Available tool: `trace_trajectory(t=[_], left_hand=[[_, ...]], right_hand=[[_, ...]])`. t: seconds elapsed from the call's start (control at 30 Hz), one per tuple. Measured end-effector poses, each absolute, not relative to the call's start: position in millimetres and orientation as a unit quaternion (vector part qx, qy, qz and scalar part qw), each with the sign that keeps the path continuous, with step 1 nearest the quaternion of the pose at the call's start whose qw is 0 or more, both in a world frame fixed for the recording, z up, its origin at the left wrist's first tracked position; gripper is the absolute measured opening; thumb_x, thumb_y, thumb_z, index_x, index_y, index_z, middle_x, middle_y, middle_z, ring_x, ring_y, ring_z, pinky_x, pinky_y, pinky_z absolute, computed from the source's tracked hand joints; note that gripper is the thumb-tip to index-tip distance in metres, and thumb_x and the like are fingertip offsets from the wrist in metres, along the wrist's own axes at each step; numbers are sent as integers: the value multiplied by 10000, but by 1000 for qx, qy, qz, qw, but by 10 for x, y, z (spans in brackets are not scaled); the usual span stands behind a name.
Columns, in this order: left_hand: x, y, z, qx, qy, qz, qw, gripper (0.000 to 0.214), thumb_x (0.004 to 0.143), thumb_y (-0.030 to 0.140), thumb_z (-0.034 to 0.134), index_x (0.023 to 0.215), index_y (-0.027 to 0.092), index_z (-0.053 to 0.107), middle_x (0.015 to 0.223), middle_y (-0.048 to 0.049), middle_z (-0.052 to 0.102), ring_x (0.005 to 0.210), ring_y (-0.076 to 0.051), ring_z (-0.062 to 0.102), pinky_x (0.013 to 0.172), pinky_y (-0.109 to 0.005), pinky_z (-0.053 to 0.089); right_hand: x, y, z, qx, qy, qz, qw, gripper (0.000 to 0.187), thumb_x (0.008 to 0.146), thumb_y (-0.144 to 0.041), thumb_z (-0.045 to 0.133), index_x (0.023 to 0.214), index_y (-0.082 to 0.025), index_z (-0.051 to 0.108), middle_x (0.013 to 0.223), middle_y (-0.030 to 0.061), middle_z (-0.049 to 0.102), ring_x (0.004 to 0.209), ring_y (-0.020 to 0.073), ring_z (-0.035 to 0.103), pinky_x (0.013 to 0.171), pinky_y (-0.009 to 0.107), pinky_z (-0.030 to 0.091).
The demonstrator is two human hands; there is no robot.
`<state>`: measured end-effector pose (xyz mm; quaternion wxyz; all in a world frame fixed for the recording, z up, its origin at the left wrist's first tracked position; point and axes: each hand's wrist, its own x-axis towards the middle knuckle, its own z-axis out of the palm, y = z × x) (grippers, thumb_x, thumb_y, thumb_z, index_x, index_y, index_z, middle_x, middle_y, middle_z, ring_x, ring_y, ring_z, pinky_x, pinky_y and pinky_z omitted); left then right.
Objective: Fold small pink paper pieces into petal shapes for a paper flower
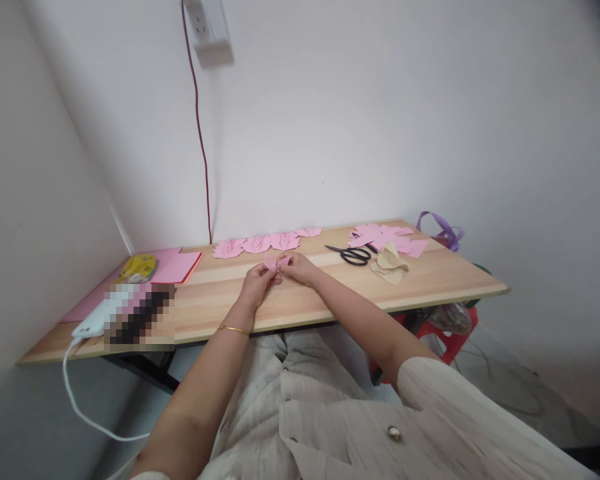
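Near the middle of the table, my left hand (257,283) and my right hand (300,268) meet over a small piece of pink paper (271,264). The fingers of both hands are closed on it in a pinch, and they hide much of its shape. Just behind them, several pink paper cutouts with jagged edges (257,245) lie in a row by the wall. Black-handled scissors (355,256) rest to the right of my right hand, blades pointing left.
Pink paper scraps (385,238) and a crumpled tan cloth or paper (390,265) lie at the right. At the left are pink sheets (176,268), a yellow packet (137,267) and a white power bank (93,321) with a cable. A purple ribbon (445,230) hangs at the right edge.
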<state>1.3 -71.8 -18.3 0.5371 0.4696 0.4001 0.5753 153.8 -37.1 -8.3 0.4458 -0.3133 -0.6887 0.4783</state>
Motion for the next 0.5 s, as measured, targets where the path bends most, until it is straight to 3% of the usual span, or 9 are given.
trace_trajectory(t=[0.2,0.5], left_hand=[[26,-735,-186,490,409,568,520,351,576,366,807,735,109,629,583,-10,616,529,-99,560,593,-248,466],[21,-722,-198,488,422,562,518,319,566,336,790,714,122,604,560,-7,612,512,-107,562,587,-252,460]], right_hand=[[1552,-438,-25,-321,-691,477,438,251,652,-363,670,748,-148,584,646,-31,569,592,92,465,598,218,367],[1559,-442,5,-329,-698,449,451,353,774,-485,553,731,-139,607,634,-18,551,606,99,450,609,228,349]])
